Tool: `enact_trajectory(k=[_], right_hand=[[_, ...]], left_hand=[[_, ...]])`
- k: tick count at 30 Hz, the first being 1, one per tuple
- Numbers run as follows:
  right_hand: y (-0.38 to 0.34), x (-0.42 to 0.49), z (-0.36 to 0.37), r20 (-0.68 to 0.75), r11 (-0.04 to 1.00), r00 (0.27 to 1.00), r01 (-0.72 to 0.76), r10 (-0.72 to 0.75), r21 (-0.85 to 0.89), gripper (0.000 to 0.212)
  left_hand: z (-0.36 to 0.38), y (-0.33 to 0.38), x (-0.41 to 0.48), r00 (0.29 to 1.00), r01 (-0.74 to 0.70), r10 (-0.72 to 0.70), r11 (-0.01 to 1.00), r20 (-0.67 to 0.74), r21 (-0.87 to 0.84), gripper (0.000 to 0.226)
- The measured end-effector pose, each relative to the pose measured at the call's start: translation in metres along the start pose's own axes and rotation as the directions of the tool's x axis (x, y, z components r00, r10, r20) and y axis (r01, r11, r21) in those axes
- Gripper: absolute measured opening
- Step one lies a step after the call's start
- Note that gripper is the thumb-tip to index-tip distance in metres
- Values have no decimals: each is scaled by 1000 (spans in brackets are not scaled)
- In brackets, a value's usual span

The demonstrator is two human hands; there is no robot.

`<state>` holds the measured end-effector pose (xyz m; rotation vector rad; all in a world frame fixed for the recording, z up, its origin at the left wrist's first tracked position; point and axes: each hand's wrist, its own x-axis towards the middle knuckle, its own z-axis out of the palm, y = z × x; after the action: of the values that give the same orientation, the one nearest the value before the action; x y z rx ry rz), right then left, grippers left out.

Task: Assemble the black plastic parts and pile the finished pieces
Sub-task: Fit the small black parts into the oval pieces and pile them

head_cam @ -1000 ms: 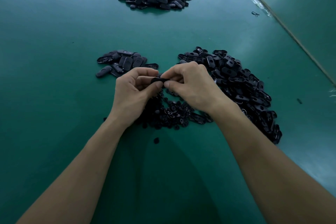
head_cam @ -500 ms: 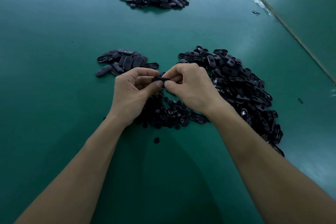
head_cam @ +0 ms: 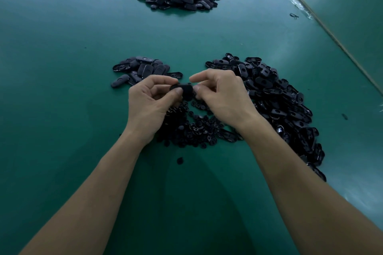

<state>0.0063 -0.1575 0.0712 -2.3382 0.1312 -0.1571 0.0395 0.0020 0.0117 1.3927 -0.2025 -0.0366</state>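
left hand (head_cam: 149, 102) pinches the small black oval plastic part (head_cam: 183, 88) mid-frame, likely steadying it for the right hand (head_cam: 220, 94), thumb at its end, forefinger lifted, grip there unclear.

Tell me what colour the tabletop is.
Dark teal green; the tabletop shows it best in the head view.

The left forearm (head_cam: 97, 184) and right forearm (head_cam: 298, 172) appear bare throughout.
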Motion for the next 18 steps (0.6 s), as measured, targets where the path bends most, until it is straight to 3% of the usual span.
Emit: enact_trajectory(k=[4, 8, 18], right_hand=[[12, 2, -4, -134, 980, 990, -75, 51, -182, 33], [27, 2, -3, -103, 914, 981, -191, 165, -357, 46], [30, 1, 1, -101, 863, 978, -210, 185, -459, 38]], left_hand=[[-5, 0, 6, 993, 35, -59, 976, -106, -216, 17], [-6, 0, 11, 973, 92, -164, 921, -163, -379, 23], [-6, -4, 13, 965, 139, -197, 943, -173, -301, 63]])
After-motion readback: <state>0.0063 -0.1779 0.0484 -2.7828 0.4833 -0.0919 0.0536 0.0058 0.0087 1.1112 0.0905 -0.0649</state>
